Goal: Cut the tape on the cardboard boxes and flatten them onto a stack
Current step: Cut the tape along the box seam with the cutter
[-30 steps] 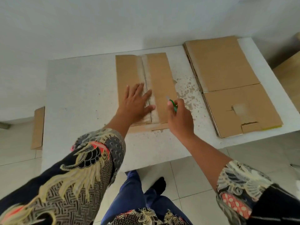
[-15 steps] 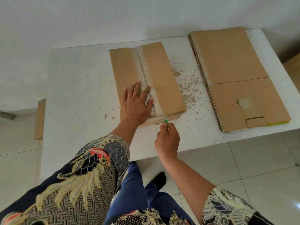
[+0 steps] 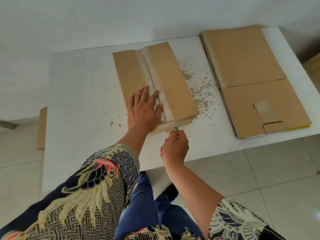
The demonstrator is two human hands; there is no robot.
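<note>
Head view: left hand (image 3: 144, 110) lies flat on the box (image 3: 166, 78), right hand (image 3: 174, 147) fingers pinching a green cutter (image 3: 176, 128).

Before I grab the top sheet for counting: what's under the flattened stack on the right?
More flattened cardboard layers show at the stack's left edge, resting on the white table. Their count and faces are covered.

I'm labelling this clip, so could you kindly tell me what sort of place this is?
Probably a plain indoor workroom: a white speckled table against a bare white wall, pale tiled floor, and a stack of flattened brown cardboard boxes.
</note>
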